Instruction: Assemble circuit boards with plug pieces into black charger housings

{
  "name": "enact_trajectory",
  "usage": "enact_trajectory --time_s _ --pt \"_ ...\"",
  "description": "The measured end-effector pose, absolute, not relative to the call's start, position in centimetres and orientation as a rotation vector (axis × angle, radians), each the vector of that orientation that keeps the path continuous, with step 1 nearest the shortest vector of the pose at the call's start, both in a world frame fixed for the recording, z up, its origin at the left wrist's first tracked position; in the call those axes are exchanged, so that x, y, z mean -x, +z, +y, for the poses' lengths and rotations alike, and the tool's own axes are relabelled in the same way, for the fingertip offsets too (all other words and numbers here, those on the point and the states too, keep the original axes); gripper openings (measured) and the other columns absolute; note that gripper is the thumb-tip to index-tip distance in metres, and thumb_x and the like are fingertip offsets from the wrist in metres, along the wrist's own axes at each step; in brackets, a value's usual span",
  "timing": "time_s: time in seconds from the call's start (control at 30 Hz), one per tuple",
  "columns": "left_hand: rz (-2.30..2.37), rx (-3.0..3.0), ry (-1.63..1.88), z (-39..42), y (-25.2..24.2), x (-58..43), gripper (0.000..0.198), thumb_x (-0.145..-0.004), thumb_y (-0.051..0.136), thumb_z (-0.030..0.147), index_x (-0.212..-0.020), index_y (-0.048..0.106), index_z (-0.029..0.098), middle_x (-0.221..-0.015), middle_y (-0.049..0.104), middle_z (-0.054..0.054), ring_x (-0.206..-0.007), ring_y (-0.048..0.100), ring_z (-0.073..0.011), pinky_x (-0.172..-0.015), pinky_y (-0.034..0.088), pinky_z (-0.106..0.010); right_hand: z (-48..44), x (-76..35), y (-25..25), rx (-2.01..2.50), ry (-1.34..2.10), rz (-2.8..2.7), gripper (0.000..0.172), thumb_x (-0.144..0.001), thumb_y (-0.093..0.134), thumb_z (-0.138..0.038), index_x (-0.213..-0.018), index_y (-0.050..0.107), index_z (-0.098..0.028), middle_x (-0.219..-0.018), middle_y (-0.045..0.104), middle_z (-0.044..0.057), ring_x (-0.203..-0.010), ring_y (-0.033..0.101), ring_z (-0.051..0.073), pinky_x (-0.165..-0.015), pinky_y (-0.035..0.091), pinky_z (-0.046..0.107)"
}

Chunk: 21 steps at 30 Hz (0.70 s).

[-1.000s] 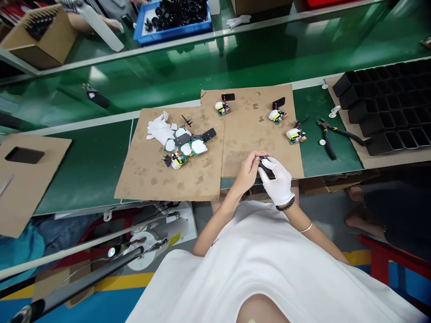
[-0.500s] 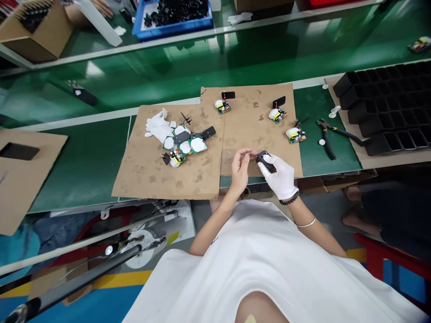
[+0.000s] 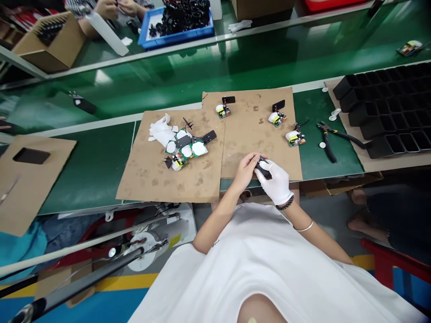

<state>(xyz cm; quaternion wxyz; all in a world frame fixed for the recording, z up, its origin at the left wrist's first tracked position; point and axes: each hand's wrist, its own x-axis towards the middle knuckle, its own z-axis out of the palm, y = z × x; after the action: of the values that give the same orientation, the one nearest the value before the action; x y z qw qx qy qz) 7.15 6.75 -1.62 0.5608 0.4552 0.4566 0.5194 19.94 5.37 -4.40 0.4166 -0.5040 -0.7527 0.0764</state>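
Note:
My right hand (image 3: 276, 183), in a white glove, grips a small black plastic case (image 3: 263, 169) above the front edge of the cardboard. Bare fingers of my left hand (image 3: 246, 171) close around the case's left side, and both hands partly cover it. Beyond them on the cardboard lie a circuit board (image 3: 223, 111) and another circuit board (image 3: 277, 118), each wired to a black plate. Closer to my right hand is a third circuit board (image 3: 295, 138). To the left sits a cluster of boards with white round pads (image 3: 186, 151), beside a crumpled white glove (image 3: 161, 130).
Cutting pliers (image 3: 326, 137) lie on the green bench to the right, near rows of black open cases (image 3: 387, 121). Across the green conveyor (image 3: 161, 74) stand a blue tray (image 3: 175, 41) of black parts and a cardboard box (image 3: 62, 54). A co-worker's hands (image 3: 114, 8) are behind it.
My left hand has come in to the right and now wraps the black case's side. My right hand has tilted the case slightly. The camera view has shifted a little.

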Motion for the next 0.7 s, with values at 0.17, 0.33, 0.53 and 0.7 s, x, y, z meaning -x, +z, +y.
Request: enact_trajectory --time_s 0.17,0.33,0.53,0.7 --pt "0.937 -0.983 1.154 7.6 -1.8 -6.3 0.022 -0.086 0.064 0.041 -0.088 0.065 0.019 -0.093 0.074 -0.004 -0.094 0.068 -0.0191 -0.089 0.049 -0.032 5.2 -20.1 -4.8 1.233 0.227 -1.885 0.027 -0.091 0.061 -0.035 -0.112 0.069 -0.021 -0.113 0.075 0.011 -0.102 0.073 0.026 -0.089 0.061 0.039" --pt "0.901 -1.025 1.147 7.8 -2.1 -6.1 0.022 -0.087 0.064 0.041 -0.087 0.06 0.02 -0.091 0.071 -0.003 -0.095 0.065 -0.0181 -0.091 0.047 -0.031 4.9 -20.3 -5.3 1.148 0.256 -1.795 0.04 -0.088 0.065 -0.031 -0.126 0.061 -0.02 -0.121 0.072 0.011 -0.109 0.071 0.025 -0.093 0.06 0.036" --pt "0.862 -1.072 1.16 7.7 -1.8 -6.5 0.019 -0.09 0.057 0.038 -0.087 0.055 0.02 -0.09 0.065 -0.001 -0.094 0.062 -0.0159 -0.09 0.045 -0.028 4.8 -20.3 -5.3 1.187 0.234 -1.794 0.04 -0.088 0.065 -0.034 -0.125 0.061 -0.02 -0.116 0.074 0.01 -0.105 0.072 0.025 -0.091 0.061 0.037" --pt "0.839 -1.084 1.129 7.9 -1.7 -6.5 0.018 -0.089 0.056 0.037 -0.085 0.053 0.02 -0.089 0.063 -0.001 -0.092 0.06 -0.0153 -0.087 0.043 -0.027 4.6 -20.1 -5.6 1.264 0.317 -1.739 0.043 -0.086 0.066 -0.038 -0.125 0.059 -0.021 -0.117 0.073 0.011 -0.104 0.072 0.026 -0.091 0.06 0.039"
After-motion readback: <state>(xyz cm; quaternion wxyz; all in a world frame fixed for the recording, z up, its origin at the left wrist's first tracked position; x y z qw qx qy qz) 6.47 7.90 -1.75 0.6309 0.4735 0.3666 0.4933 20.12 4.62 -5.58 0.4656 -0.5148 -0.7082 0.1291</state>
